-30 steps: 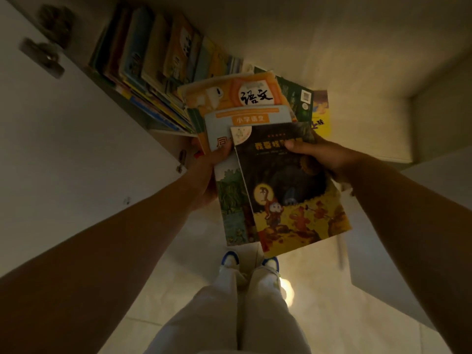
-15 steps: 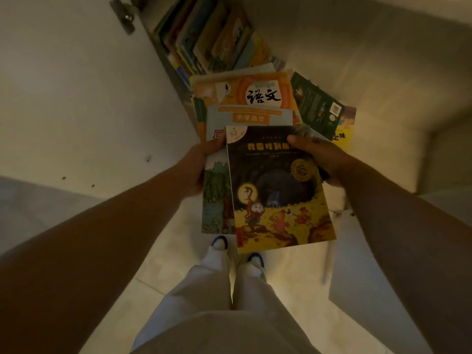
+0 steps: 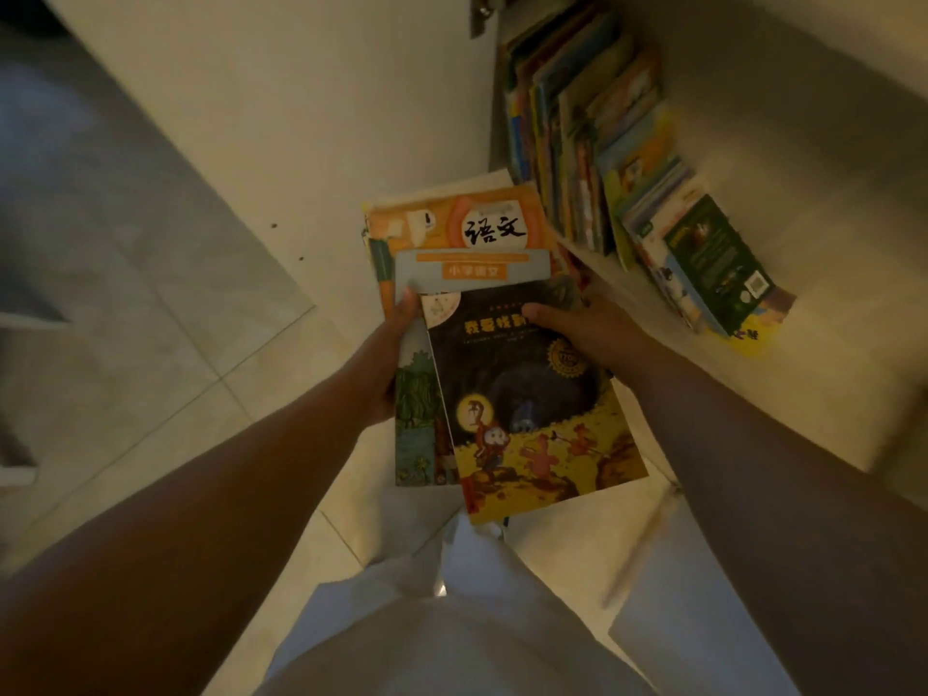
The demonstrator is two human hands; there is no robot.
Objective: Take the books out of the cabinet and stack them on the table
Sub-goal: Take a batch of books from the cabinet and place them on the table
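Both hands carry a fanned stack of books in front of me. On top lies a dark book with cartoon mice on yellow ground [image 3: 532, 409]; under it a blue-grey book [image 3: 472, 266] and an orange textbook [image 3: 467, 218]. My left hand [image 3: 389, 354] grips the stack's left edge, thumb on top. My right hand [image 3: 577, 326] holds the right side, thumb on the dark cover. More books [image 3: 592, 143] stand leaning in the cabinet [image 3: 753, 82] at the upper right, with a green book [image 3: 713, 258] lying tilted at their end.
The white cabinet door [image 3: 301, 118] stands open at the upper left of the stack. Pale floor tiles [image 3: 150, 394] stretch to the left. My light trousers [image 3: 452, 620] fill the bottom. Another white panel [image 3: 703, 595] sits at the lower right.
The view has swung left and away from the cabinet; the shelf books now sit at the upper right. The stack stays in both hands, drawn out from the shelf.
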